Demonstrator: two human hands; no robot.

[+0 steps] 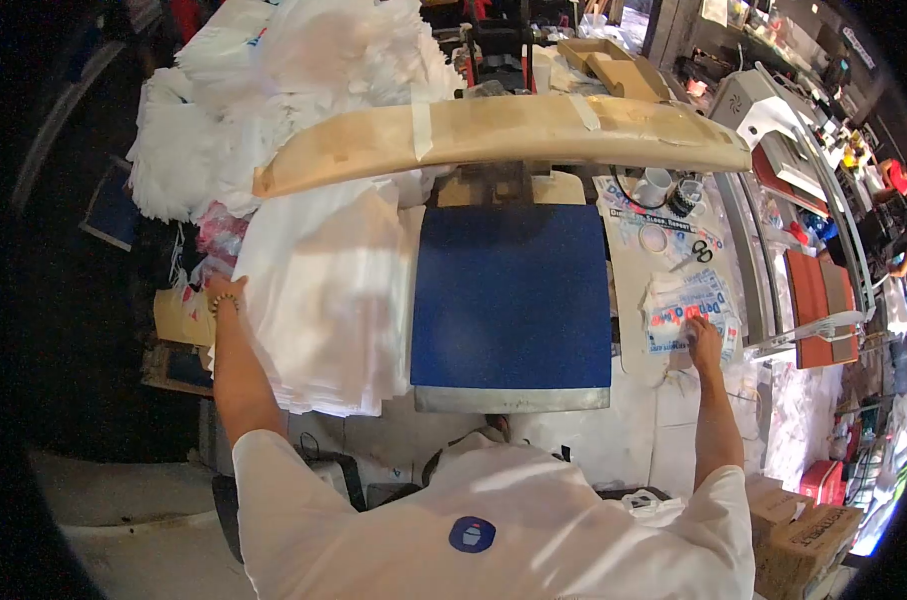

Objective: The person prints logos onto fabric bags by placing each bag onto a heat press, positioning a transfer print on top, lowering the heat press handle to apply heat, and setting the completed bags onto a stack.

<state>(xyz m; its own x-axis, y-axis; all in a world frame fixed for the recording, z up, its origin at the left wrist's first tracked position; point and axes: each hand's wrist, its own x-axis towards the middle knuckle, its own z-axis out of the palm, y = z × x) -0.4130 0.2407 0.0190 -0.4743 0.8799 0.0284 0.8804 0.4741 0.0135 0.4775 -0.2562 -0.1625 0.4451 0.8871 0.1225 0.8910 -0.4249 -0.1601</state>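
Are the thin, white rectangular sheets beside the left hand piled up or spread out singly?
Piled up: the thin, white rectangular sheets overlap, with several slightly staggered edges showing along their near end.

Left hand stretches wide, right hand apparently half-curled.

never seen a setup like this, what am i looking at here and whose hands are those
There is no robot here: one person works bare-handed. The single picture comes from a camera worn on their head, looking forward and down, so their white shirt fills the bottom. In the middle is a flat blue pad. Beside it lies a stack of white sheets, with the left hand at its outer edge. The right hand is at some printed sheets, near scissors. Whether either hand grips anything is unclear.
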